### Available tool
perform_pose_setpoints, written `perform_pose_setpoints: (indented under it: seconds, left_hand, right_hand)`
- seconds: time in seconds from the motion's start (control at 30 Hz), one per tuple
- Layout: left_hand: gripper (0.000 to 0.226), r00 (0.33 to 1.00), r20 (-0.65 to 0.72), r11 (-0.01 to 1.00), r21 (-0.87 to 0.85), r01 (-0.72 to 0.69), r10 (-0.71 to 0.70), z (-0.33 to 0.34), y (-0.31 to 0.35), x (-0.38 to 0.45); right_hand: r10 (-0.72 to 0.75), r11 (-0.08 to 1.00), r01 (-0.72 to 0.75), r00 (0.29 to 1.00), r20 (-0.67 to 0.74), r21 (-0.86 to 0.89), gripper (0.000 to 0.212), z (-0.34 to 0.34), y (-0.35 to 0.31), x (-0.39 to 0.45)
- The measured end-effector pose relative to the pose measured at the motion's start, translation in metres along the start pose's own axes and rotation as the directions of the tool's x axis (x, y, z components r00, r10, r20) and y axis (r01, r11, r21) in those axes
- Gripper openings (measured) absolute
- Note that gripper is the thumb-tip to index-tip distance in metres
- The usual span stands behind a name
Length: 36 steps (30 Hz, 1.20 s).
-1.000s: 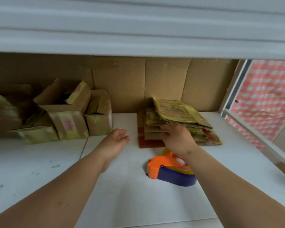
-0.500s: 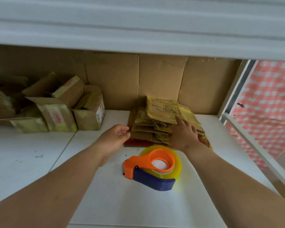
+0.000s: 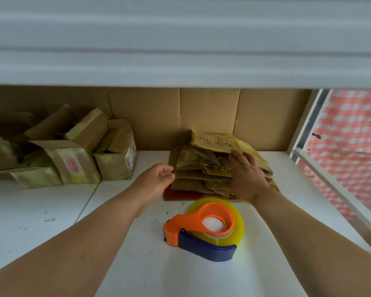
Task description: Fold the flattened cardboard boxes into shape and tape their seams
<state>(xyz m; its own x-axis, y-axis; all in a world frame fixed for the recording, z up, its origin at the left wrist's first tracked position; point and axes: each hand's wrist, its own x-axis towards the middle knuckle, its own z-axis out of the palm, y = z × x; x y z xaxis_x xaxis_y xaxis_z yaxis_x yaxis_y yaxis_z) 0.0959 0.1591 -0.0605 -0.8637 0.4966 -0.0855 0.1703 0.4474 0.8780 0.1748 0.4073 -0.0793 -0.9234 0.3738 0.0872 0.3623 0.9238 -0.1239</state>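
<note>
Tape dispenser [image 3: 204, 230] — before flattened boxes [image 3: 204, 168]

2 bare forearms outstretched, left hand [image 3: 159, 179] loosely curled, right hand [image 3: 247, 175] flat, fingers spread.

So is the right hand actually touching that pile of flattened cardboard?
Touching. The head view shows the right hand lying fingers spread on the near right side of the stack of flattened boxes, with no gap visible.

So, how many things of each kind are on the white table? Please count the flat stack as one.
Folded boxes: 3 clearly seen; more at the far left are too dark to count
Flat stack: 1
Tape dispenser: 1
Hands: 2, left hand and right hand
Total: 7
</note>
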Motion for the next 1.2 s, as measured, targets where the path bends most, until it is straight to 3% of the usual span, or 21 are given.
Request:
perform_pose_setpoints:
  seconds: [0.13,0.2,0.27,0.33,0.4,0.5,0.73,0.83,0.97,1.07,1.13,1.2]
  left_hand:
    - [0.044,1.000,-0.010,0.999,0.019,-0.027,0.027,0.002,0.003,0.004]
    - [0.054,0.997,-0.034,0.988,0.140,-0.071,0.076,0.005,0.005,0.007]
    - [0.067,0.984,-0.043,0.908,0.394,-0.142,0.172,0.007,0.007,0.010]
    - [0.076,0.964,-0.030,0.763,0.618,-0.189,0.263,0.011,0.010,0.012]
    - [0.079,0.958,0.019,0.678,0.702,-0.216,0.286,0.016,0.015,0.013]
    - [0.076,0.955,0.106,0.680,0.681,-0.271,0.276,0.028,0.021,0.016]
    - [0.035,0.927,-0.005,0.755,0.582,-0.302,0.375,0.041,0.030,0.028]
    - [0.033,0.898,-0.060,0.779,0.525,-0.344,0.437,0.044,0.035,0.025]
    - [0.033,0.816,-0.207,0.793,0.451,-0.410,0.539,0.035,0.040,0.021]
    - [0.033,0.746,-0.310,0.789,0.420,-0.449,0.590,0.023,0.042,0.015]
    - [0.033,0.714,-0.339,0.775,0.434,-0.460,0.613,0.014,0.043,0.010]
    - [0.033,0.701,-0.381,0.786,0.435,-0.439,0.602,0.003,0.042,0.002]
  right_hand:
    - [-0.113,0.993,0.108,0.983,-0.143,-0.042,0.074,0.005,0.002,-0.013]
    - [-0.186,0.983,0.178,0.958,-0.219,-0.054,0.071,0.011,0.003,-0.023]
    - [-0.220,0.976,0.211,0.945,-0.241,-0.060,0.070,0.016,0.005,-0.034]
    - [-0.219,0.975,0.206,0.950,-0.224,-0.079,0.070,0.019,0.006,-0.045]
    - [-0.216,0.976,0.202,0.954,-0.209,-0.088,0.069,0.021,0.008,-0.053]
    - [-0.223,0.974,0.210,0.955,-0.196,-0.083,0.070,0.023,0.011,-0.062]
    - [-0.276,0.961,0.265,0.934,-0.227,-0.078,0.061,0.018,0.013,-0.068]
    - [-0.165,0.979,0.197,0.919,-0.358,0.057,0.054,0.017,0.018,-0.071]
    - [0.187,0.943,-0.005,0.834,-0.520,0.332,0.048,0.020,0.032,-0.072]
    - [0.398,0.819,-0.136,0.834,-0.381,0.557,0.062,0.016,0.035,-0.066]
    - [0.419,0.722,-0.128,0.863,-0.284,0.680,0.066,0.011,0.029,-0.062]
    - [0.373,0.667,-0.052,0.887,-0.273,0.743,0.065,0.004,0.017,-0.060]
